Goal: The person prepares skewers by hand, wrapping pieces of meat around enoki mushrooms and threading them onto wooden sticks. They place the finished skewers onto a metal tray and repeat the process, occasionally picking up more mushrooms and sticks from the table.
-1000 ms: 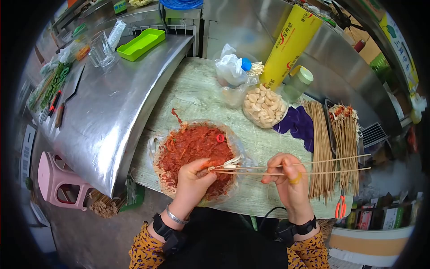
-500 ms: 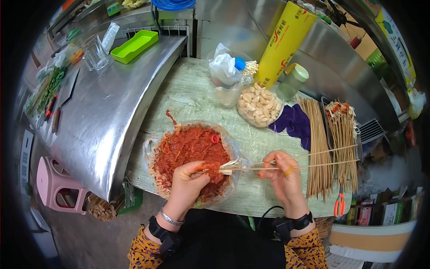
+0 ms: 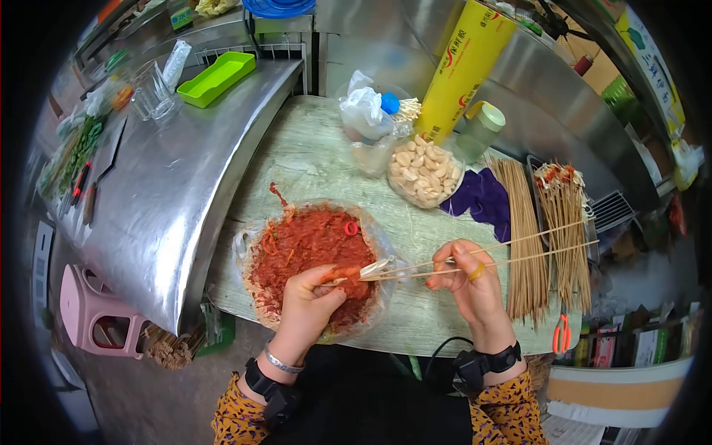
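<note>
Over a plastic-lined bowl of red paste [image 3: 297, 248], my left hand [image 3: 310, 297] pinches a small pale bundle of food [image 3: 374, 269], its fingertips stained red. Two thin wooden skewers [image 3: 519, 258] run from that bundle to the right, spreading apart. My right hand [image 3: 467, 278], with a yellow band on one finger, has its fingers closed round the skewers. A red ring [image 3: 351, 228] lies on the paste. Farther right are a pile of bare skewers [image 3: 521, 245] and a tray of skewers with food on their ends [image 3: 560, 182].
Behind the bowl stand a container of garlic cloves [image 3: 425, 172], a yellow cling-film box [image 3: 463, 67], a green-tinted jar [image 3: 480, 130] and a purple cloth [image 3: 480, 200]. Orange-handled scissors [image 3: 561, 333] lie at the right edge. A steel counter [image 3: 178, 178] with a green tray [image 3: 216, 78] is at left.
The skewers' right ends have swung a little away from me. The whole view has shifted slightly, while my left hand keeps its pinch.
</note>
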The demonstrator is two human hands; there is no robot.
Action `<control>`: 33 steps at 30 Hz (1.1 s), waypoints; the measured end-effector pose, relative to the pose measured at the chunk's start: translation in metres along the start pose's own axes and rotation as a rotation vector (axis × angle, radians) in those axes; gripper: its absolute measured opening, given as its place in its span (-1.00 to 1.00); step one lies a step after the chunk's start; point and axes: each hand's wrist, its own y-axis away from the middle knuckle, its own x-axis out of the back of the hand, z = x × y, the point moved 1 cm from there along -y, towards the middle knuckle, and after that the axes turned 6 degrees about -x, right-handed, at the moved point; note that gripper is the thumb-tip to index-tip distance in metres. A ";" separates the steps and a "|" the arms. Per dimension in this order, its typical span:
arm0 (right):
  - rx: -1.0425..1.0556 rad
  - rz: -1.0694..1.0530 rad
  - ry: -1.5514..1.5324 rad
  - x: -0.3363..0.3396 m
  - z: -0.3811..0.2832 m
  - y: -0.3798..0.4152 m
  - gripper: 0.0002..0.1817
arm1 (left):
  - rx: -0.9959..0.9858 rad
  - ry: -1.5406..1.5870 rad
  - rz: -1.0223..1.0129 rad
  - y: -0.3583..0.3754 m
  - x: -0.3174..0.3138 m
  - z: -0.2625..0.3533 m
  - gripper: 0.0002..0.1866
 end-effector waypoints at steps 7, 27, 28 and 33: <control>0.020 -0.012 0.178 -0.010 -0.013 0.005 -0.66 | 0.071 0.124 0.019 -0.002 -0.001 0.002 -0.64; 0.149 -0.007 -0.122 -0.012 0.042 0.011 -0.67 | 0.105 0.444 0.171 -0.005 0.012 -0.003 -0.77; 0.143 0.008 -0.170 -0.012 0.045 0.010 -0.69 | 0.113 0.455 0.169 -0.006 0.013 -0.004 -0.77; 0.066 0.000 -0.367 -0.011 0.063 0.006 -0.74 | 0.119 0.507 0.159 -0.006 0.014 -0.004 -0.74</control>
